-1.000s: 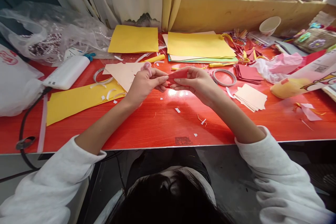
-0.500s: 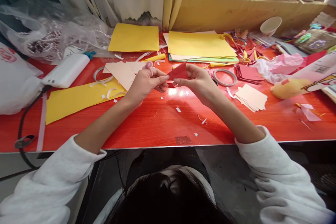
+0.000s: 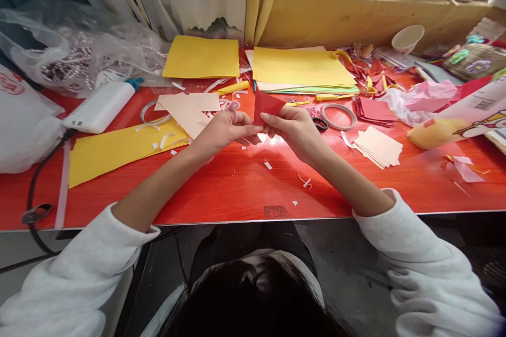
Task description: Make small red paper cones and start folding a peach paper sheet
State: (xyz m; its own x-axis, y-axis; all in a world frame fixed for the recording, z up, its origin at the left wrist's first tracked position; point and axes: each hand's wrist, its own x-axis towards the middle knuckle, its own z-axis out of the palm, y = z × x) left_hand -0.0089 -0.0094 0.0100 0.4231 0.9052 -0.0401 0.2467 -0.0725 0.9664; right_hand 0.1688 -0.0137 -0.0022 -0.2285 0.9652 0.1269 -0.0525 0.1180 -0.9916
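Note:
A small piece of red paper is held up over the middle of the table, one corner pointing upward. My right hand pinches its lower part between thumb and fingers. At the paper's lower left edge, my left hand is closed, its thumb tip meeting the right fingertips. The lower edge of the paper is partly hidden behind the fingers. A pink looped object shows at the left hand's fingers. Behind the right hand lies a black ring-shaped thing, perhaps a scissors handle.
Yellow sheets and a yellow strip stack lie on the red table. Red squares, pale squares and a tape roll are at right. A power bank sits left. Paper scraps are scattered about.
The red paper has turned more upright and its corner now points up. Both hands have shifted slightly downward, with the fingertips drawn closer together.

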